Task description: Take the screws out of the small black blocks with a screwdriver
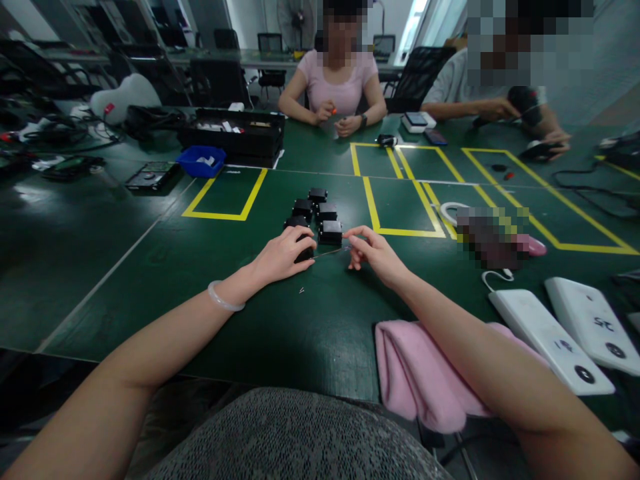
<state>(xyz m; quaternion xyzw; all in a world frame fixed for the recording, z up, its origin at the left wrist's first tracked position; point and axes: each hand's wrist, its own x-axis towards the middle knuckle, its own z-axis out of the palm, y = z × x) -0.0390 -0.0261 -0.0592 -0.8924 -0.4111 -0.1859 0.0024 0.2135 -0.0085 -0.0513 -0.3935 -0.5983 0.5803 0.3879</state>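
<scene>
My left hand (285, 257) is closed over a small black box (303, 254) on the green table (150, 267). My right hand (373, 252) pinches a thin metal tool (333, 252) whose tip points left at that box. Several more small black boxes (320, 212) stand in a cluster just beyond my hands. A tiny screw (301, 290) lies on the table below my left hand.
A pink folded cloth (420, 373) lies at the near edge under my right forearm, with two white flat devices (565, 333) to its right. Yellow taped rectangles (400, 200) mark the table. A blue bin (201, 161) and black tray (235, 133) sit far left. Two people sit opposite.
</scene>
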